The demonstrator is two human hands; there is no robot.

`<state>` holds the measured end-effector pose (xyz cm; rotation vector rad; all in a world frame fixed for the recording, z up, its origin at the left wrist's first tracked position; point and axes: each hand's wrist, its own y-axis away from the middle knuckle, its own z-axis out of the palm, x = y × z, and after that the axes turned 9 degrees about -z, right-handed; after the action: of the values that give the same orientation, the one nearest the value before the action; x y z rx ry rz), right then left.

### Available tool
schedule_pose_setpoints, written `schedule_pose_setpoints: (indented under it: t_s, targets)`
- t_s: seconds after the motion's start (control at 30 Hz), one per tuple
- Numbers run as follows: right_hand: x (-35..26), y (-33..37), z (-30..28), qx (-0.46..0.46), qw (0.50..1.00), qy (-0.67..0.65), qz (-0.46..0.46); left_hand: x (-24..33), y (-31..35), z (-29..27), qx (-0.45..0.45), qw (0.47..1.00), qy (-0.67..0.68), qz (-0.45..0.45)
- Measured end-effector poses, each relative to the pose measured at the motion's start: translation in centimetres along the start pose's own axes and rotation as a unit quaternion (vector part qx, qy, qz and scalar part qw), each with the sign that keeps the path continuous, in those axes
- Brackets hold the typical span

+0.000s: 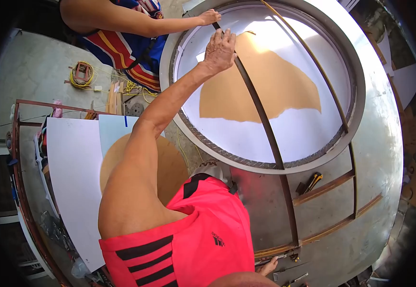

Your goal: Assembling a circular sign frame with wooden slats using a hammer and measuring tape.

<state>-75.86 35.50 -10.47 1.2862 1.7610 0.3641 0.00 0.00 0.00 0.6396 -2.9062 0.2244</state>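
My left arm stretches forward across the work, and my left hand (220,50) is closed over a long, dark, slightly curved metal bar (258,103) near its far end. The bar crosses a large grey ring (188,126) and runs back toward a rusty metal frame (330,186). Just beyond my fingers, another person's hand (210,17) holds the bar's tip. Down at the lower edge, my right hand (267,267) shows only in part, its fingers closed beside the frame's near corner. What it grips I cannot make out.
Inside the ring, a torn-edged brown sheet (260,91) lies on a white surface. A second bar (308,50) crosses the ring's right side. A yellow-and-black utility knife (310,182) lies within the frame. Left are a white panel (71,167), a brown disc (172,167) and coiled yellow cord (82,74).
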Motion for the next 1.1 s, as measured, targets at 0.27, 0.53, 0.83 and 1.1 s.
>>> schedule_pose_setpoints:
  t_s: [0.27,0.53,0.83,1.1]
  targets:
    - [-4.0,-2.8,2.4,0.055,0.983,0.175,0.033,-10.9,-14.7,5.1,0.07,0.93,-0.307,-0.19]
    - [-10.5,-1.8,5.5,0.035,0.969,0.243,0.031,-13.3,-11.8,6.3,0.073,0.938,-0.26,-0.215]
    - [-11.7,-2.5,3.5,0.031,0.965,0.26,0.035,-14.5,-9.9,9.6,0.044,0.997,0.011,-0.058]
    - [-11.4,-3.6,-1.2,-0.001,0.973,0.224,0.055,-14.4,-10.8,9.3,-0.007,0.996,-0.01,-0.083]
